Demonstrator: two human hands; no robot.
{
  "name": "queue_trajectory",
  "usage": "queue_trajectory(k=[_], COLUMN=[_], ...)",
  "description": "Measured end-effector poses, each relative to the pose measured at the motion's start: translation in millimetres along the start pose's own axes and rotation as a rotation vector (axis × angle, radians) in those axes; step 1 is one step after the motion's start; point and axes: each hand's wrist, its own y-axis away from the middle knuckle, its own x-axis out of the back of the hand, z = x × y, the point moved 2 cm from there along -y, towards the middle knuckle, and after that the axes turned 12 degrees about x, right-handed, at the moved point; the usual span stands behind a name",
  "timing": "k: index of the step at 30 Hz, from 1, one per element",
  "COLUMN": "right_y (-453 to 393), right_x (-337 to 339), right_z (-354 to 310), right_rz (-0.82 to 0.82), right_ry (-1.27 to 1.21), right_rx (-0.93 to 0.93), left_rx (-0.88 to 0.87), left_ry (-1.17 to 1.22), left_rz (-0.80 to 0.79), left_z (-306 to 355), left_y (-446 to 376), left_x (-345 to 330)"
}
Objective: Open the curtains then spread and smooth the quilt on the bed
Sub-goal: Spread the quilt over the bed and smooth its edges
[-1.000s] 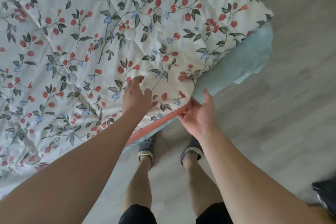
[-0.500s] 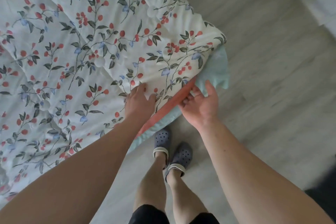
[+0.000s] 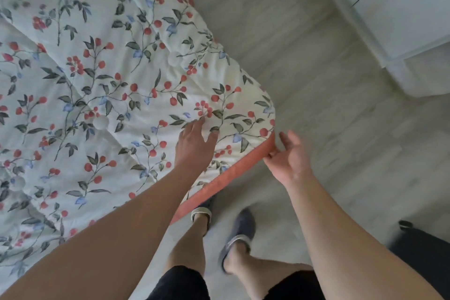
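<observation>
Quilt [image 3: 102, 95] first: the white one with red berries and grey-green leaves lies over the bed and fills the left and upper part of the view, its coral-pink border [image 3: 226, 178] running along the near edge to the corner by the person's legs. It looks mostly spread already; the surface is broadly flat, with soft quilted puffs and a few shallow creases near the corner. The left hand [image 3: 194, 146] rests palm down on top of the quilt close to that corner, fingers open and flat on the fabric, gripping nothing. The right hand [image 3: 288, 156] is at the corner itself, with thumb and fingertips touching the pink border; it seems to pinch the edge lightly (though whether the fabric is truly clamped, I cannot tell), the other fingers loose and spread.

My judgement is that the spreading is nearly finished here and what remains is tugging this corner square and smoothing the last wrinkles. The curtains are out of view, so that step cannot be checked. No containers show; only a white cabinet [image 3: 399, 10] stands well apart across the grey wood floor [image 3: 304, 68], its doors closed.
</observation>
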Motion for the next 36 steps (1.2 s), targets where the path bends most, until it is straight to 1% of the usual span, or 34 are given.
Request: queue_trajectory(k=[2,3,6,8,9,13,16,18,22,25,29,33,36], right_y=[-3.2,-5.5,-18.5,-33.0,-35.5,-56.6,-71.2,-80.8,-85.4,-82.8,-82.3,-77.8,-82.1], right_x=[-2.0,-2.7,-2.3,0.2,-1.7,6.8,3.4,6.3,38.3,41.1,-4.2,-94.1,-170.9], right_z=[-10.3,-17.2,-35.5,-51.3,-52.1,-80.4,-116.8,-134.3,-154.5,-159.4,-158.2,-154.3,-155.1], right_rz=[-0.031,-0.038,0.027,0.055,0.063,0.039,0.003,0.034,0.166,0.136,0.038,-0.079,-0.148], right_ry=[0.034,0.037,-0.084,-0.151,-0.145,-0.205,-0.250,-0.203,0.092,0.254,0.403,0.563,0.695], right_rx=[-0.106,-0.122,-0.038,-0.033,-0.028,-0.049,-0.032,-0.022,-0.049,-0.106,-0.127,-0.148,-0.134], left_rx=[-0.004,0.003,-0.001,0.019,0.030,0.070,0.096,0.134,0.283,0.360,0.397,0.457,0.519], left_ry=[-0.004,-0.015,-0.009,0.015,0.024,0.003,-0.004,-0.027,-0.064,-0.012,0.150,0.359,0.495], left_rz=[-0.011,-0.018,-0.019,-0.003,-0.002,0.012,-0.002,-0.020,-0.103,-0.117,-0.030,0.083,0.135], left_z=[19.4,29.0,51.2,72.5,77.7,115.6,141.3,149.4,149.6,155.0,169.5,185.5,200.4], left_y=[-5.7,-7.0,-10.6,-9.4,-8.2,4.9,14.3,17.3,27.7,26.2,12.4,-13.9,-45.0], left_x=[-9.0,-13.8,-26.9,-43.0,-46.7,-80.3,-99.4,-109.7,-119.4,-117.3,-104.7,-63.2,-14.9])
